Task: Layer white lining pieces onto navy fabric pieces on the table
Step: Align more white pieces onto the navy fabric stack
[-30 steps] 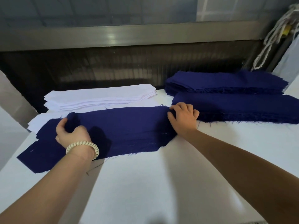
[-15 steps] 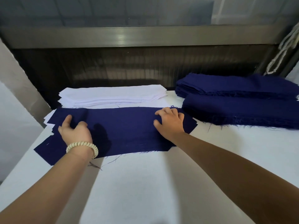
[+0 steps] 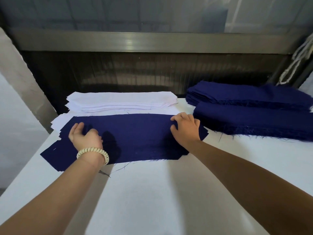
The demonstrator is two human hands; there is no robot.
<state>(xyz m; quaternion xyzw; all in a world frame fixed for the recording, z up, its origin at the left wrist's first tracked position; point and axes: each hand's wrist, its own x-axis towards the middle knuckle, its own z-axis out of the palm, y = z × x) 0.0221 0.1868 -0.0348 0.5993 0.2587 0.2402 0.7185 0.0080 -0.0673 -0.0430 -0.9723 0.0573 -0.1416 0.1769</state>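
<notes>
Two hands hold one navy piece (image 3: 135, 134) flat on the table (image 3: 152, 200): my left hand (image 3: 84, 135) on its left end, my right hand (image 3: 185, 128) on its right, fingers (image 3: 179, 118) bent onto the cloth; pinching or pressing, I cannot tell. I judge it's being squared for lining from the white stack (image 3: 118, 100) just behind it. Navy stacks (image 3: 254, 119) wait at its right.

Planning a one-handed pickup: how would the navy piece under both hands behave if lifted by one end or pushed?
Probably floppy: the navy fabric piece lies thin and flat on the white table, so a lifted end would likely drape. It is likely light, and a push may wrinkle it rather than slide it. Its frayed lower edge could snag or shed threads.
</notes>
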